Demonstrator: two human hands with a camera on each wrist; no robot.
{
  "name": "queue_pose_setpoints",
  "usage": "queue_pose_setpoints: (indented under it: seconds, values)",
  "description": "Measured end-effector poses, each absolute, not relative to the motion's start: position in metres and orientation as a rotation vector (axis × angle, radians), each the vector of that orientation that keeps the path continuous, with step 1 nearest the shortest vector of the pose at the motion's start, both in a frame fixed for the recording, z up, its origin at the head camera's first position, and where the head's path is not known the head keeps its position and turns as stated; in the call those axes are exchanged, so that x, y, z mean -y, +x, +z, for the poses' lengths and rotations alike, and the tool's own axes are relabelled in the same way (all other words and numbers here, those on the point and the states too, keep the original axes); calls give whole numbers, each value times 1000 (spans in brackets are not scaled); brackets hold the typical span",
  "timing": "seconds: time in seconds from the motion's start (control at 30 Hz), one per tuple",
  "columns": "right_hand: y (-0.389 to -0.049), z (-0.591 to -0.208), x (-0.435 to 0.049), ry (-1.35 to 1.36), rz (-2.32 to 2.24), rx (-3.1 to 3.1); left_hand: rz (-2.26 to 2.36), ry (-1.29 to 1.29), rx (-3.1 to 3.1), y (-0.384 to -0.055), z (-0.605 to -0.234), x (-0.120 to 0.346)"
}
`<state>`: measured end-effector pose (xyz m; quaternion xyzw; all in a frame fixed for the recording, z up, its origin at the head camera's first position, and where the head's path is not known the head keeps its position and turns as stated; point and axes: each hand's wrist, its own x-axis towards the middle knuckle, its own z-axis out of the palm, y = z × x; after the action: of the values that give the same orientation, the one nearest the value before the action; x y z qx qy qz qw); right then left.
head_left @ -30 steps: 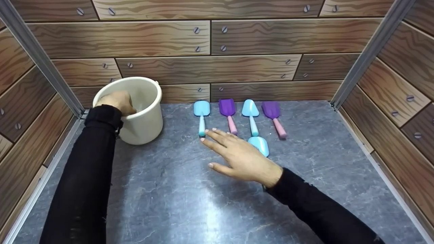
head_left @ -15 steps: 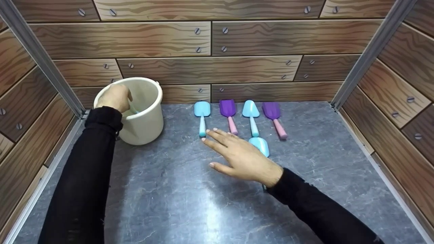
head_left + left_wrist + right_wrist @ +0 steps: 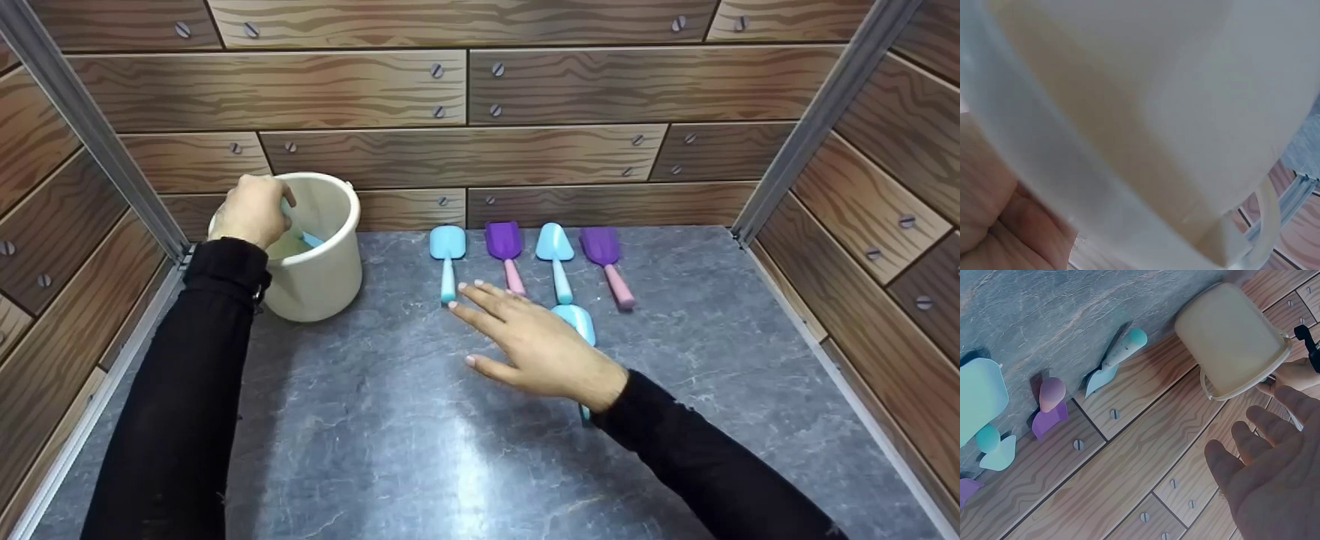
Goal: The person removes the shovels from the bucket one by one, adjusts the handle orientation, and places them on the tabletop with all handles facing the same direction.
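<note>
My left hand [image 3: 251,212] is at the near-left rim of a cream bucket [image 3: 319,289]. It grips a light blue scoop [image 3: 311,240], whose blade shows inside the bucket; the handle is mostly hidden by the fingers. In the left wrist view the bucket wall [image 3: 1202,101] fills most of the picture, and the scoop does not show. My right hand [image 3: 536,345] hovers palm down with its fingers straight and holds nothing. Partly beneath it lies another light blue scoop [image 3: 576,321]; its middle is covered by the hand and wrist.
A row along the back wall alternates a blue scoop [image 3: 448,241], a purple scoop with pink handle [image 3: 503,238], a second blue scoop [image 3: 554,241] and a second purple scoop [image 3: 600,244]. Wood-patterned walls [image 3: 562,150] enclose the grey marbled surface [image 3: 375,420] on three sides.
My left hand has risen from inside the bucket toward its rim, bringing the blue scoop's blade into sight. My right hand and the laid-out scoops have stayed about where they were.
</note>
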<state>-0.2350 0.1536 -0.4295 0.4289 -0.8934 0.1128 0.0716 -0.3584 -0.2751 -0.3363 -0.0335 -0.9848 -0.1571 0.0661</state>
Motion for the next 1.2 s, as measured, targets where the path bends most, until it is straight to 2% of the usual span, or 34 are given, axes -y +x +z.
queue_pose_setpoints:
  seconds: [1.2]
  values:
    - [-238,-425,-159,1251,363,2673,-604,-134,2651,-327,-296,262]
